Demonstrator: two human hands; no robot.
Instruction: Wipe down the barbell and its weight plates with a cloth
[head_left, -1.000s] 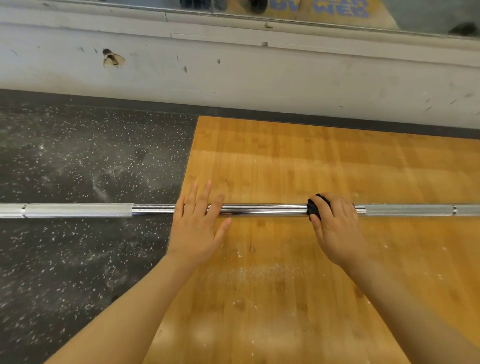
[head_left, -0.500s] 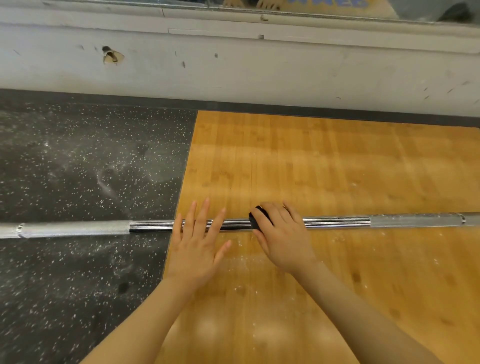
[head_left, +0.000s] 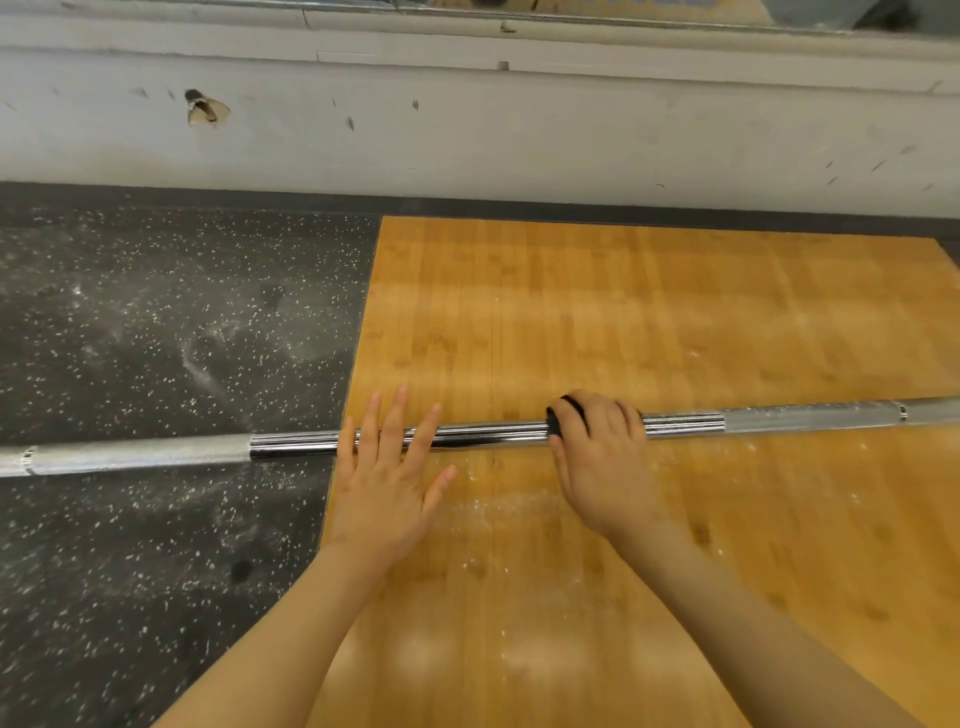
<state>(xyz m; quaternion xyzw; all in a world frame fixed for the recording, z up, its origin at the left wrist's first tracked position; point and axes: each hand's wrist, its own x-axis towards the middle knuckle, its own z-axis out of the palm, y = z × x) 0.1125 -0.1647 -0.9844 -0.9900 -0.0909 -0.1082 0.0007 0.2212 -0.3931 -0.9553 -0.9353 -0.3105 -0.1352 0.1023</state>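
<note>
Compared with half a second ago, the right hand (head_left: 602, 457) is farther to the right along the barbell (head_left: 493, 434), and it is well apart from the left hand (head_left: 387, 467) again. The right grip is clenched around a black cloth (head_left: 555, 418) on the bar; the left grip is released, its straight fingers pressing on the shiny part. The barbell lies across the middle of the frame, left end over the dark speckled rubber floor (head_left: 156, 322), right part over the wooden platform (head_left: 649, 312). Between the hands and to the right of the cloth the bar is free. The white wall (head_left: 519, 135) runs along the upper frame. The bar has a polished centre and matte knurled sections on both sides.
</note>
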